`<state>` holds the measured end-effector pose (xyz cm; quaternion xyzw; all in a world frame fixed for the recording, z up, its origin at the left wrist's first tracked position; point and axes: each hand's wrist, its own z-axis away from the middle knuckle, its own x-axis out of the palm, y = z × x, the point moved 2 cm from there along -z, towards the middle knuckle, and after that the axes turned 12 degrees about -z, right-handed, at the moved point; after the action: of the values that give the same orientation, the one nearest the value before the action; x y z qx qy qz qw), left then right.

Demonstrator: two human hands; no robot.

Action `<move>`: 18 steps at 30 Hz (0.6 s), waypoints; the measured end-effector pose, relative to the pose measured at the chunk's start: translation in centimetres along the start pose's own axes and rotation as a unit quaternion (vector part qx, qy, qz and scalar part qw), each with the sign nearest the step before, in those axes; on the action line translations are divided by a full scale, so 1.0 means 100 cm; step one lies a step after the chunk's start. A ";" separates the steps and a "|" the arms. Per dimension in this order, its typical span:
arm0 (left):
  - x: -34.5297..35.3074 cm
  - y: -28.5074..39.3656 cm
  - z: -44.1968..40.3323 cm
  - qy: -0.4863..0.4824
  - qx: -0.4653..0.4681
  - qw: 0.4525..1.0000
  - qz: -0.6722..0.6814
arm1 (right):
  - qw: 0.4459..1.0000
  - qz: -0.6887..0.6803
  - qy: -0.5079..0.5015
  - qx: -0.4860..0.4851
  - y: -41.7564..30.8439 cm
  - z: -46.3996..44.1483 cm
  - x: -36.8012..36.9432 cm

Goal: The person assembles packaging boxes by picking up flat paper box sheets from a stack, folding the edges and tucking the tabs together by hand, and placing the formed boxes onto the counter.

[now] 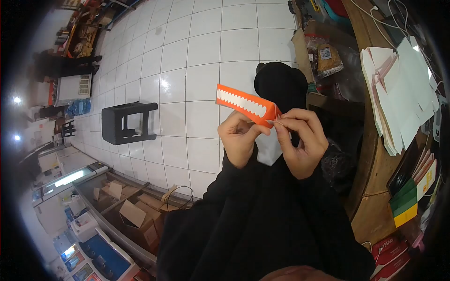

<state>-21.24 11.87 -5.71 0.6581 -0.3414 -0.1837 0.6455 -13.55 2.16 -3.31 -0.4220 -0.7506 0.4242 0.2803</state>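
Observation:
My left hand [237, 136] is closed around the lower edge of an orange folded paper piece [269, 112] with a row of white scalloped shapes on it. It is held tilted, its long end pointing up and to the left. At the paper's right end, my right hand [303, 140] pinches thumb and forefinger together on a thin pale string that stands against the orange edge. Whether the string passes through the paper I cannot tell. Just below and between the hands, a pale grey-white piece [269, 149] shows against my dark clothing.
A wooden table [372, 164] on the right bears a stack of pale paper sheets [398, 93] and several green-yellow cards [404, 203]. A black stool [129, 123] stands on the white tiled floor [201, 61]. Cardboard boxes [140, 213] fill a case at lower left.

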 end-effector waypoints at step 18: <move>0.007 -0.004 0.010 0.145 0.086 0.977 -0.133 | 0.992 0.060 -0.105 -0.037 0.001 -0.012 0.005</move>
<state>-21.40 10.63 -6.04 0.7702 -0.1677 -0.1406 0.5991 -12.88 3.12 -2.76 -0.4299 -0.7643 0.4538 0.1584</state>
